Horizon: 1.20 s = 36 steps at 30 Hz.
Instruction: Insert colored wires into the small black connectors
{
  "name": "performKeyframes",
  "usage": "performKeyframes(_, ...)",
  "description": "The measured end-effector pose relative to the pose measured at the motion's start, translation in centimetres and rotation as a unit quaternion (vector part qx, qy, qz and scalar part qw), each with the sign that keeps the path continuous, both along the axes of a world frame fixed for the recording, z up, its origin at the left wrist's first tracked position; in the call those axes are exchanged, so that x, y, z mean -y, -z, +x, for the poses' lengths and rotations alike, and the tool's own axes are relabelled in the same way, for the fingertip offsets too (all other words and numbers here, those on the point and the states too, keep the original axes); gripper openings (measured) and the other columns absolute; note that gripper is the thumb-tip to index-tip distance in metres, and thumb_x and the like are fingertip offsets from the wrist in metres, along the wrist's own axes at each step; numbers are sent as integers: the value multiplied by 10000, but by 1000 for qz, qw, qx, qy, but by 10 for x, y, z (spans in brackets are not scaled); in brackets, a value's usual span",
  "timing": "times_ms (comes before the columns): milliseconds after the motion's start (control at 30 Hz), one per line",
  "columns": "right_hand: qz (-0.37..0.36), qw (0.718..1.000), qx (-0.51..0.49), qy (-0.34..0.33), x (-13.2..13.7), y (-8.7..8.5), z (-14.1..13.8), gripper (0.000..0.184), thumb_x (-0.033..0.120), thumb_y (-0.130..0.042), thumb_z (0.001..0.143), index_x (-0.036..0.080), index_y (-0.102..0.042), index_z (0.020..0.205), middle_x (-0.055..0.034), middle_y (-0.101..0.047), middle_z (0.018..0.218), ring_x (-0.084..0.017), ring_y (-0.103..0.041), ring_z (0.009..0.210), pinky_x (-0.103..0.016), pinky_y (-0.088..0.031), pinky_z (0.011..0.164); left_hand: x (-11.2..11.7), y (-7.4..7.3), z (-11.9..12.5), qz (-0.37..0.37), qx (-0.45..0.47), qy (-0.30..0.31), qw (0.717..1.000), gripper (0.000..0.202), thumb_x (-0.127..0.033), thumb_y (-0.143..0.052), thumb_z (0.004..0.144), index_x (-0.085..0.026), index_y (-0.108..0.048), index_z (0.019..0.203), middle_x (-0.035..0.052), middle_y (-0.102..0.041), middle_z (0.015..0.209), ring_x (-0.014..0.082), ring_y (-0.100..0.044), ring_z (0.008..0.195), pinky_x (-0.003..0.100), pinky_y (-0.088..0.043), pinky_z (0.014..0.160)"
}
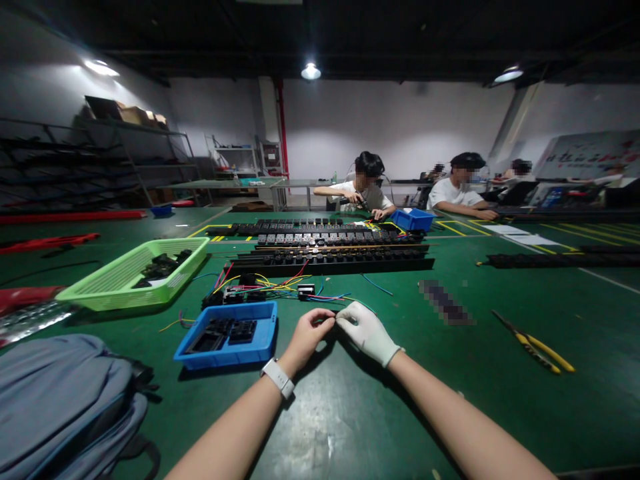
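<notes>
Fingertips of the bare left hand (305,337) and the white-gloved right hand (370,333) are held together over the green workbench (320,433), thumb and forefinger closed to a narrow pinch on each side. Whatever may be gripped there is hidden or too small to be made out; whether anything is held cannot be told. Any piece in that pinch would be judged small and light, best steadied by its ends with little pressure.

Beside the left hand, open-framed black plastic parts (243,332) are contained in the blue tray (225,361). They are judged light and stiff, a little slippery under the glove, and best taken by their outer walls so that thin edges are not stressed. Just beyond the hands, a small black module (306,291) is surrounded by coloured wires (270,287); it would be safest grasped by its rigid housing, since the limp wires could be tugged or snagged.
</notes>
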State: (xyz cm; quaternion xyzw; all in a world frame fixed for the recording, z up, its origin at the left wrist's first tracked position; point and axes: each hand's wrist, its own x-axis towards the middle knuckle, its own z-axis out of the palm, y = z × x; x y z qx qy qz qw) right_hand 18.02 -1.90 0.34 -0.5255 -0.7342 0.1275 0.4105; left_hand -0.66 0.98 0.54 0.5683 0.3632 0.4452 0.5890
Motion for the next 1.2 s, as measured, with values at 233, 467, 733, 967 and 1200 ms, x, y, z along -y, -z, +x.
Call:
performKeyframes(233, -7, 1000, -2, -9, -3, 4, 2, 221, 341, -597, 983, 225, -713, 835, -11, -636, 865, -172, -592, 838, -282, -463, 782, 2, -3, 1, 23, -11, -4, 1000, 368, -437, -833, 712, -141, -758, 916, 90, -727, 891, 175, -623, 759, 271, -476, 664)
performKeyframes(467, -12, 1000, -15, 4, -6, 7, 2, 220, 343, -594, 982, 221, -722, 852, -10, -644, 866, -174, -603, 848, -289, -464, 801, 0, -2, 0, 16, -14, -4, 1000, 386, -446, -836, 720, -137, -760, 937, 90, -730, 893, 172, -623, 753, 268, -474, 656)
performKeyframes(733, -12, 1000, -10, 14, -3, 5, 0, 233, 367, -592, 981, 230, -718, 840, -3, -636, 864, -166, -597, 831, -274, -463, 786, -3, 2, 0, 22, -16, -13, 1000, 369, -438, -841, 709, -140, -769, 913, 96, -737, 890, 177, -632, 747, 286, -486, 676)
performKeyframes(967, -9, 1000, 6, 17, 0, 0, -2, 225, 352, -588, 985, 239, -717, 840, -6, -638, 874, -171, -598, 845, -274, -463, 800, -3, 2, 0, 22, -17, -13, 1000, 389, -450, -842, 703, -139, -767, 924, 100, -738, 893, 182, -636, 748, 280, -491, 660)
performKeyframes(1200, -15, 1000, 4, 14, -2, 2, -1, 234, 355, -588, 983, 235, -717, 828, -5, -641, 865, -170, -597, 842, -272, -457, 787, -3, 3, 1, 36, -19, -15, 999, 354, -429, -834, 711, -143, -770, 910, 97, -742, 888, 187, -638, 763, 288, -495, 687)
